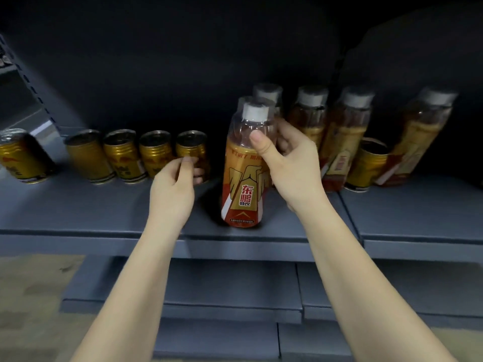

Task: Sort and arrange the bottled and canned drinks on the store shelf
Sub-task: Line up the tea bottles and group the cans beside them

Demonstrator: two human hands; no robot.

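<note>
Bottle point(241, 176) stands upright near the front of the shelf point(104, 212), my right hand point(290, 168) wrapped round its shoulder, thumb across the clear plastic. My left hand point(175, 189) curls its fingers on the end can point(192, 150) of the row. I judge the full bottle weighty and its film slippery; lower, on the label, looks the surer hold.
</note>
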